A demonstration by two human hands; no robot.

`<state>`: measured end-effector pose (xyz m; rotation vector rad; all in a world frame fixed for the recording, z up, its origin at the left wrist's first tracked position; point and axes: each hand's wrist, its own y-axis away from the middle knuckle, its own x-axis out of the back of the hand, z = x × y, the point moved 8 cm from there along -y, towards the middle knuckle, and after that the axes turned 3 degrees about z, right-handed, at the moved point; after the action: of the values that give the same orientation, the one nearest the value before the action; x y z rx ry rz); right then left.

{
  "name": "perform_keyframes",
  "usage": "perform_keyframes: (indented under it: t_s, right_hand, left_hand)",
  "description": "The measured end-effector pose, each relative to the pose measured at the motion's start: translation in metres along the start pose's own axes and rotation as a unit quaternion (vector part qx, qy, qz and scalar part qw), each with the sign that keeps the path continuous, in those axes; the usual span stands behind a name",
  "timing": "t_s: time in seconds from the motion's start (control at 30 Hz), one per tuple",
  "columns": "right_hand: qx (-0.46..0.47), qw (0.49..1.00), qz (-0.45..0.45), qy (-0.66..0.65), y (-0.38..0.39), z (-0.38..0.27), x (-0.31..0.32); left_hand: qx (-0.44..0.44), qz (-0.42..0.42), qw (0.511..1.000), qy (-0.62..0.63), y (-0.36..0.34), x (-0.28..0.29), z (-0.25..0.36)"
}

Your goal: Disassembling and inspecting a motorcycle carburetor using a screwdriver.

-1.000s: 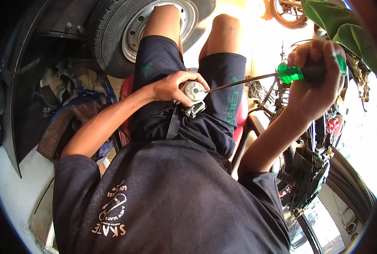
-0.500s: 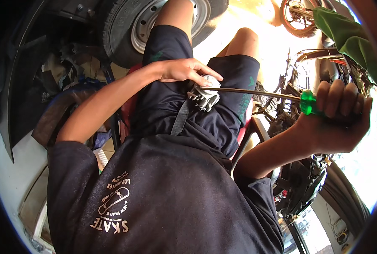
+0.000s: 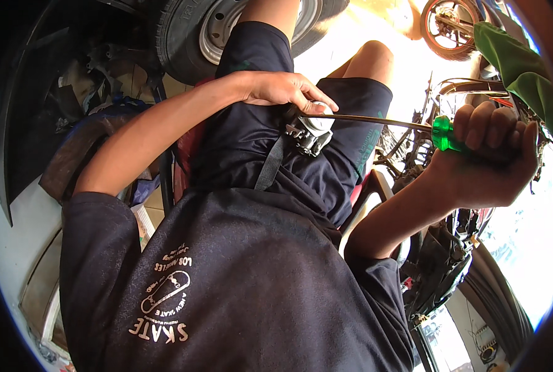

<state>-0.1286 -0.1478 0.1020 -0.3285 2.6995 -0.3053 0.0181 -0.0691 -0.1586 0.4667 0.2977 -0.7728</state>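
My left hand point(image 3: 282, 90) grips a small silver metal part point(image 3: 310, 136), like a carburetor, in my lap on my dark shorts point(image 3: 239, 136); its fingers curl over the top and partly hide it. A black strap point(image 3: 270, 161) lies below the part. My right hand point(image 3: 487, 152) is closed around the handle point(image 3: 442, 132) of a green-and-black screwdriver. Its long steel shaft point(image 3: 382, 121) runs nearly level leftward to the part, with the tip by my left thumb; the exact contact point is hidden.
A tyre on a steel rim point(image 3: 183, 43) is beyond my knees. An orange-rimmed wheel point(image 3: 447, 28), green cloth point(image 3: 512, 62) and motorcycle parts point(image 3: 437, 266) are at right. Dark panels and scrap parts point(image 3: 90, 87) crowd the left. I sit on a red chair point(image 3: 189, 124).
My right hand has dropped lower, bringing the screwdriver shaft closer to level. My left hand has moved up and right, and the part has tilted. The view has shifted somewhat.
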Motion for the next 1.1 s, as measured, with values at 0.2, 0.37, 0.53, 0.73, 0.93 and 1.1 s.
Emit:
perform_keyframes:
  t_s: [0.2,0.37,0.53,0.73,0.93,1.1]
  right_hand:
    - [0.000,0.992,-0.123,-0.038,-0.006,0.002,-0.021]
    - [-0.003,0.953,-0.296,-0.057,-0.004,0.007,-0.054]
    - [-0.005,0.978,-0.206,-0.033,0.003,-0.002,-0.046]
    - [-0.069,0.981,-0.137,-0.117,0.025,-0.015,-0.033]
    - [-0.076,0.990,-0.108,-0.040,0.022,-0.027,-0.026]
    - [-0.073,0.995,-0.068,-0.019,0.020,-0.021,-0.031]
  left_hand:
    - [0.007,0.005,1.000,0.003,0.000,-0.001,-0.003]
    - [0.008,-0.030,0.998,-0.057,0.000,-0.005,-0.001]
    - [-0.015,0.052,0.963,-0.266,-0.011,0.005,0.005]
    - [0.054,0.074,0.917,-0.389,-0.029,-0.002,-0.014]
    - [0.125,0.021,0.908,-0.399,-0.034,-0.007,-0.015]
    - [0.034,-0.057,0.916,-0.397,-0.035,-0.026,0.002]
